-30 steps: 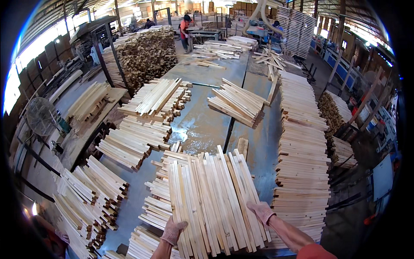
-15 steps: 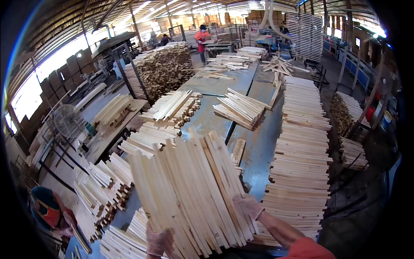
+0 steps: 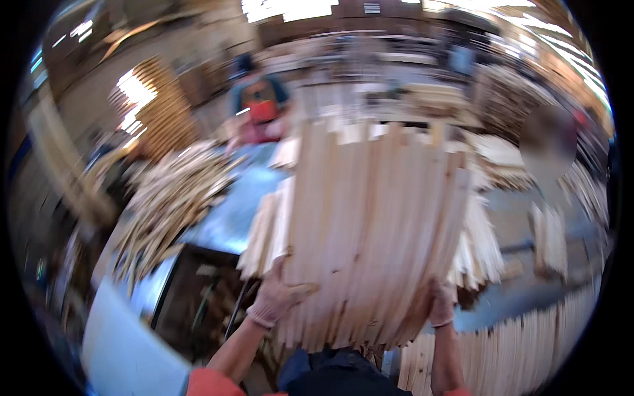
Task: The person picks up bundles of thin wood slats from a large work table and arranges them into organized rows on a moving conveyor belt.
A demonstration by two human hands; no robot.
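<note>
Tan wooden strips (image 3: 370,231) sit close together, ends uneven.

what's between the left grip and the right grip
In the head view, a side-by-side row of pale wooden slats fills the stretch between the left grip and the right grip.

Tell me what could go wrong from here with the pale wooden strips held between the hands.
1. The pale-gloved left hand and pale-gloved right hand hold the broad batch of pale, narrow wooden strips by its sides, so middle strips might slide out.
2. The batch's left edge could knock the smaller pile of pale wooden strips seen just beyond it.
</note>
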